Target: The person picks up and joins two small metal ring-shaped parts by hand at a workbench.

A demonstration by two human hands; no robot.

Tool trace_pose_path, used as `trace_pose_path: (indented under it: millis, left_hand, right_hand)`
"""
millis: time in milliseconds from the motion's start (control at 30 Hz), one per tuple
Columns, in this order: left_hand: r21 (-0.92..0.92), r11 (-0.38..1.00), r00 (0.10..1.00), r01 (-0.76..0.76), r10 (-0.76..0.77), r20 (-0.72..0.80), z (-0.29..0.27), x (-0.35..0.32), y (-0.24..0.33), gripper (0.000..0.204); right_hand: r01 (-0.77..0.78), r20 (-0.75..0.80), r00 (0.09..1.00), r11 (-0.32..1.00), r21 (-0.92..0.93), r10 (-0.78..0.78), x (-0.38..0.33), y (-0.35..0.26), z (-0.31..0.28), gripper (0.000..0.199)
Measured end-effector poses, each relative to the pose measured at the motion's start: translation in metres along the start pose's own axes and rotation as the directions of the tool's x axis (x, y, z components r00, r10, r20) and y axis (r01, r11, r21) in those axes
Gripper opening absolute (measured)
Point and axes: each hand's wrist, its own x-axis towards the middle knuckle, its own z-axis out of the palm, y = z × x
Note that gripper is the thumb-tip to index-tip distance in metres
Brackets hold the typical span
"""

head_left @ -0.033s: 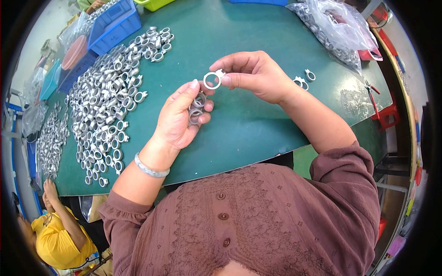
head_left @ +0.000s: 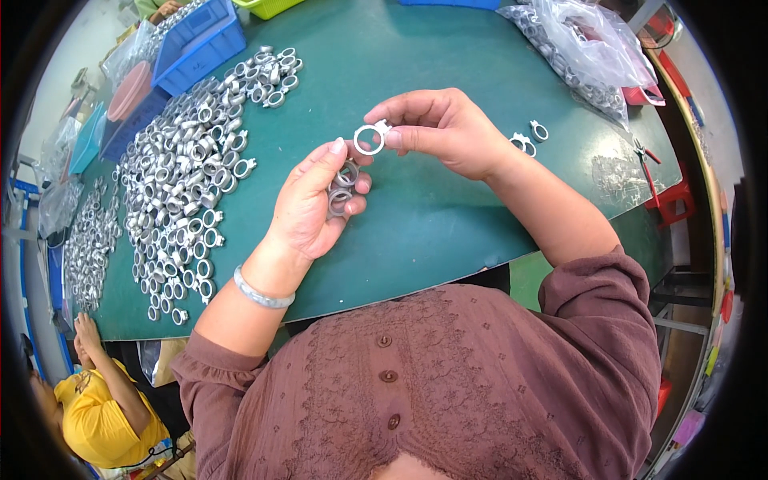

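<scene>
Between the thumb and fingers of my right hand (head_left: 444,132) is a silver-grey metal ring (head_left: 370,150) with a small lugged block on its side, the block end pinched and the round opening turned up to view. My left hand (head_left: 308,192) curls around a few more metal rings (head_left: 341,190) in its palm. Its thumb tip comes close to the raised ring; whether it touches I cannot tell. A large heap of like rings (head_left: 180,172) spreads over the green tabletop (head_left: 384,240) to the left. A few loose rings (head_left: 523,145) lie beyond my right wrist.
Blue crates (head_left: 198,50) stand behind the heap. A clear plastic bag of rings (head_left: 572,60) sits at the far right, with red-handled pliers (head_left: 646,172) near the table's right edge. A co-worker in a yellow shirt (head_left: 104,416) sits at the lower left, beside smaller metal parts (head_left: 92,240).
</scene>
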Motion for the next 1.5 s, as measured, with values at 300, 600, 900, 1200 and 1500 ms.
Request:
trace_pose_path:
  millis: [300, 600, 900, 1200, 1500]
  left_hand:
    - [0.068, 0.997, 1.0, 0.029, -0.029, -0.001, 0.002, -0.003, -0.001, 0.026]
    - [0.462, 0.843, 0.944, -0.276, 0.328, -0.035, 0.005, -0.002, -0.005, 0.028]
    - [0.537, 0.75, 0.906, -0.386, 0.418, 0.068, 0.005, -0.002, -0.007, 0.029]
    - [-0.123, 0.992, 0.991, 0.011, 0.005, 0.133, 0.002, 0.001, 0.001, 0.023]
    - [0.002, 0.997, 0.987, 0.074, -0.073, 0.142, -0.002, 0.003, -0.003, 0.034]
  right_hand:
    - [0.185, 0.066, 0.982, 0.956, -0.228, -0.174, 0.0, 0.002, 0.001, 0.023]
    - [0.132, 0.055, 0.991, 0.981, -0.14, -0.126, -0.002, 0.002, 0.001, 0.028]
    - [-0.08, -0.048, 0.983, 0.18, -0.98, 0.175, -0.047, -0.055, -0.068, 0.035]
    - [-0.292, -0.274, 0.896, 0.0, -0.956, 0.351, -0.074, -0.036, -0.087, 0.032]
    - [0.121, 0.088, 0.992, 0.557, -0.822, -0.086, -0.043, -0.025, -0.039, 0.033]
